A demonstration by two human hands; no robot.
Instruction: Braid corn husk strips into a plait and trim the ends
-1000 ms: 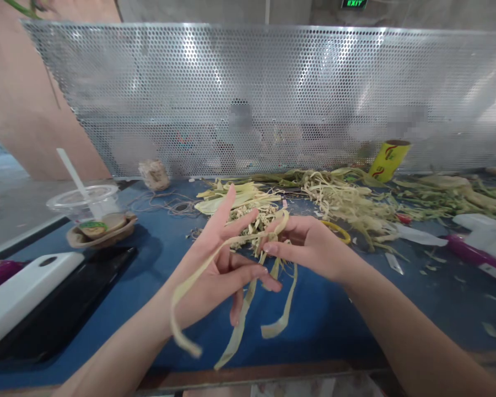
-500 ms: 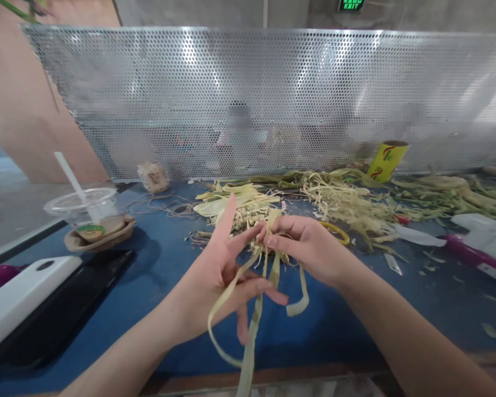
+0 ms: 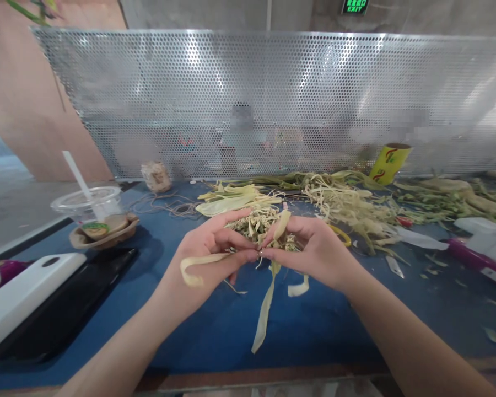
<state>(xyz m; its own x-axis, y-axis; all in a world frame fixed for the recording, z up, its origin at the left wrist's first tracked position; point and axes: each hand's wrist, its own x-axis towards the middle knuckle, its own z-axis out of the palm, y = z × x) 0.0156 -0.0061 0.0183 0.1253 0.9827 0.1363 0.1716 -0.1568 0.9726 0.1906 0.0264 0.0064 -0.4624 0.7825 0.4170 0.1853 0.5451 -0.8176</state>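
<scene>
Hands meet right in the middle of my view, just above the blue counter (image 3: 107, 309). My left hand (image 3: 209, 256) has its fingers curled in and is pinching a pale yellow leaf strip (image 3: 198, 263) that loops out to the left of the palm. My right hand (image 3: 310, 248) is pinching too, thumb and forefinger closed on more strips (image 3: 264, 309), and one long strip hangs straight down from the pinch toward the near edge of the counter. A shorter curl dangles just beside it on the right. Fingertips of both hands touch or nearly touch, can't tell which.

Right behind my hands sits a little heap of shredded strips (image 3: 258, 223), and behind that a pile of wider green-yellow leaves (image 3: 231, 199). A bigger tangle of shreds (image 3: 347, 201) spreads off to the right, near a yellow ring (image 3: 339, 234) that peeks out past my right hand.

Over on the left I've got a plastic cup with a straw (image 3: 89, 205) sitting in a brown holder, a white board (image 3: 22, 295) and a black tablet-looking thing (image 3: 78, 286) beside it. A ball of twine (image 3: 156, 175) and a yellow roll (image 3: 389, 162) stand back by the perforated metal screen (image 3: 273, 94). Something purple and white (image 3: 479, 253) lies at the far right.
</scene>
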